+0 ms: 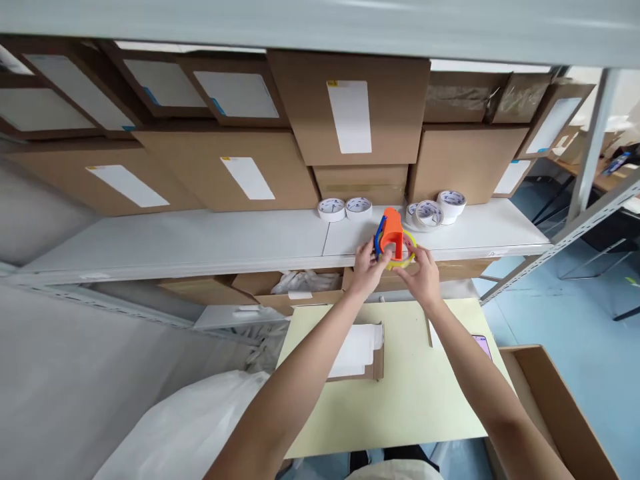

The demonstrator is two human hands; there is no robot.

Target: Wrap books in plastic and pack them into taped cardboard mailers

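Observation:
An orange tape dispenser (393, 225) with a blue part on its left side is held up at the front edge of the shelf. My left hand (367, 270) grips it from the left, thumb at its lower edge. My right hand (423, 279) is closed on the rim of a yellow-edged tape roll (412, 241), which sits against the dispenser. Whether the roll is fully seated on it, I cannot tell. Behind them, white tape rolls (359, 208) stand on the shelf (240, 233), with more to the right, some stacked.
Cardboard boxes (350, 120) with white labels fill the shelf's back. Below, a pale yellow table (400, 393) carries a flat carton with white sheets (353, 353) and a phone (483, 345). An open cardboard box (560, 407) stands at the table's right.

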